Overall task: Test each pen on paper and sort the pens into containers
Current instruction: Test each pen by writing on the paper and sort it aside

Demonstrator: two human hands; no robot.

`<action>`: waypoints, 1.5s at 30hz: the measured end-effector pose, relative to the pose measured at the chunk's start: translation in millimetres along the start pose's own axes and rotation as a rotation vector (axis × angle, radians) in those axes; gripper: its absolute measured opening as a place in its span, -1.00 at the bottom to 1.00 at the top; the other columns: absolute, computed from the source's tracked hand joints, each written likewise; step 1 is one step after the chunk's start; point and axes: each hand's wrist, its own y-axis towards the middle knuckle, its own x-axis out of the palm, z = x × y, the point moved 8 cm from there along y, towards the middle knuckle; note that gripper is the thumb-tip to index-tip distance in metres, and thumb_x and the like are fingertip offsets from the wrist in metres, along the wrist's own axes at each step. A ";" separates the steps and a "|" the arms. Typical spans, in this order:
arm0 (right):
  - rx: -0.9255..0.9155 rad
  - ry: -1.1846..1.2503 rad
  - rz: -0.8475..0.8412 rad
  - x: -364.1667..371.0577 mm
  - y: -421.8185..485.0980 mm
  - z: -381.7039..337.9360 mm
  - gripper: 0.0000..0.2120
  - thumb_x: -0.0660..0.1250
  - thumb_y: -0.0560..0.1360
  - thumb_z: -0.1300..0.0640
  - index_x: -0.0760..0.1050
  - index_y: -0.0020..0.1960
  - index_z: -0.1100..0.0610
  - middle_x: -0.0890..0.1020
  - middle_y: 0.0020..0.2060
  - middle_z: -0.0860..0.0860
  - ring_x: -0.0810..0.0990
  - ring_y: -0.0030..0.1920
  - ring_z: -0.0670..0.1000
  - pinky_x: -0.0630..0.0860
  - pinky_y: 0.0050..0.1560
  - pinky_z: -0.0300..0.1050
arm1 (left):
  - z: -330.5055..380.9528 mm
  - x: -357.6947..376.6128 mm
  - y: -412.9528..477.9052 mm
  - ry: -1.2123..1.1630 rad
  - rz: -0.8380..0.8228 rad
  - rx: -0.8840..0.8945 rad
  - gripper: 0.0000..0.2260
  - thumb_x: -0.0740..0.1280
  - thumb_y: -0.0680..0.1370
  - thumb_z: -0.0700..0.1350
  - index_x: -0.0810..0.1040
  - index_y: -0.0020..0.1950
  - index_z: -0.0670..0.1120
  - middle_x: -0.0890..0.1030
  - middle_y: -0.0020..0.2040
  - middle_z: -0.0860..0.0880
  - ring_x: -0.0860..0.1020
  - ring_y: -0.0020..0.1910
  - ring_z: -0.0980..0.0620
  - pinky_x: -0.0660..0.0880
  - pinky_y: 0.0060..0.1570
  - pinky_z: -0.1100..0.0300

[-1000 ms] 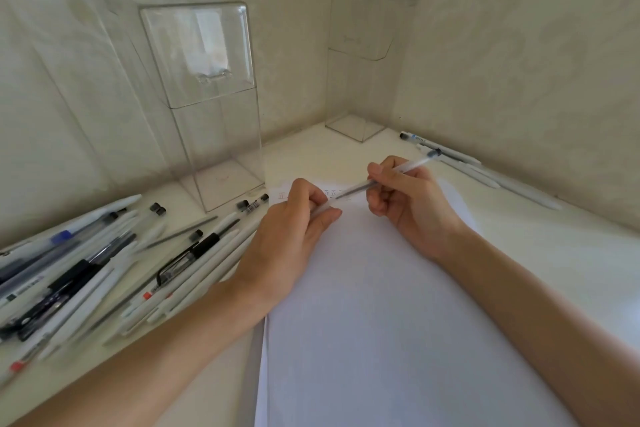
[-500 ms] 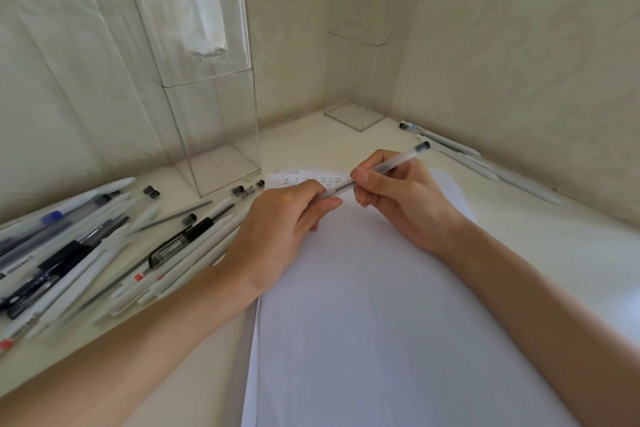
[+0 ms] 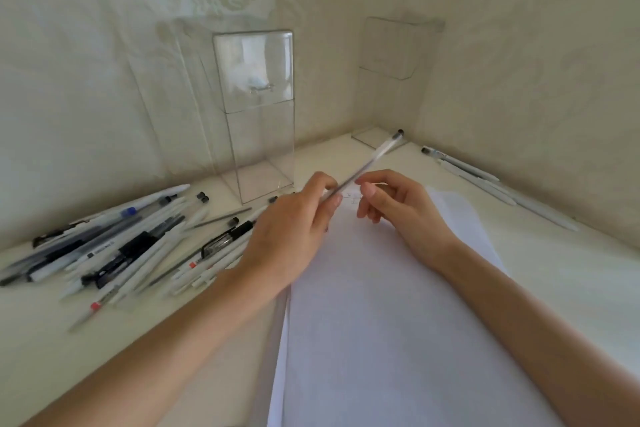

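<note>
left hand point(image 3: 294, 229) closed on the lower end of a clear-barrelled pen point(image 3: 374, 156), pinched between thumb and fingers; the barrel slants up and away from that hand, its dark end cap pointing toward the far container point(image 3: 394, 80) in the corner. right hand point(image 3: 398, 211) rests just beside the pen over the top of the paper point(image 3: 381, 305), fingers loosely curled and gripping nothing. its index tip lies close to the barrel, but contact cannot be confirmed. faint test marks point(image 3: 353, 198) show on the sheet between the two hands. the near container point(image 3: 259, 107) stands just beyond the left hand; both containers appear to hold no pens. a pile of untested pens point(image 3: 138, 246) lies on the worktop point(image 3: 571, 270) outboard of the left hand, and a few white pens point(image 3: 485, 180) lie well beyond the right hand along the wall. judgement: the writing test on this pen looks finished and the sorting step is in hand — the task is at an early stage. the next move calls for carrying the pen to the chosen container and lowering it in end first, clear of the rim.
</note>
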 end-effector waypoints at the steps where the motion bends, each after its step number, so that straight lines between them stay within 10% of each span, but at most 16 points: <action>1: 0.004 -0.018 0.018 -1.5 -0.6 0.3 -0.75 0.29 0.51 0.09 0.52 0.04 0.27 0.60 -0.36 0.09 0.46 -0.31 0.02 0.43 -0.25 -0.21 | -6.2 -17.7 -4.8 0.003 0.063 -0.022 -0.87 0.19 0.59 -0.01 0.45 0.03 -0.04 0.57 -0.34 0.05 0.53 -0.35 -0.01 0.45 -0.32 0.06; 13: 0.048 -0.185 0.013 0.7 -3.9 2.2 -0.77 0.23 0.57 0.08 0.53 -0.01 0.25 0.62 -0.36 0.00 0.46 -0.35 -0.08 0.41 -0.23 -0.17 | -83.9 -87.4 -55.5 0.483 0.072 -0.324 -0.80 0.38 0.44 -0.17 0.59 0.06 -0.11 0.52 0.01 -0.13 0.44 0.07 -0.21 0.37 0.05 -0.09; 19: -0.037 -0.297 0.318 -51.0 6.7 -15.3 -0.84 0.25 0.56 0.15 0.55 -0.07 0.21 0.62 -0.30 -0.02 0.50 -0.28 -0.09 0.39 -0.23 -0.25 | -7.4 -20.7 -13.1 0.207 -0.024 0.050 -0.71 0.20 0.46 -0.02 0.58 0.06 -0.11 0.52 0.09 -0.08 0.50 0.07 -0.13 0.45 0.04 -0.04; 23: 0.011 -0.941 0.599 -119.8 5.1 -13.7 -0.81 0.19 0.52 0.27 0.57 0.01 0.21 0.63 -0.10 0.13 0.52 -0.04 0.14 0.41 -0.06 -0.06 | 31.5 50.7 -0.7 0.144 -0.309 0.264 -0.57 0.05 0.48 0.13 0.56 0.18 0.01 0.46 0.29 0.06 0.43 0.24 0.05 0.28 0.20 0.17; 30: 0.385 -1.171 0.611 -168.2 -2.2 31.7 -0.73 0.17 0.53 0.23 0.50 0.18 0.14 0.55 0.17 0.17 0.41 0.21 0.22 0.33 0.16 -0.04 | 22.6 80.0 -8.6 0.089 -0.347 0.232 -0.50 -0.05 0.48 0.15 0.52 0.24 0.02 0.48 0.25 0.11 0.41 0.22 0.13 0.20 0.19 0.36; 45: 0.319 -1.430 0.477 -157.8 23.5 38.7 -0.72 0.12 0.61 0.06 0.48 0.17 0.19 0.48 0.15 0.16 0.33 0.20 0.19 0.26 0.15 -0.01 | 21.7 79.8 -11.1 0.082 -0.304 0.261 -0.67 0.07 0.53 0.04 0.54 0.14 0.01 0.53 0.15 0.09 0.41 0.10 0.18 0.33 0.10 0.29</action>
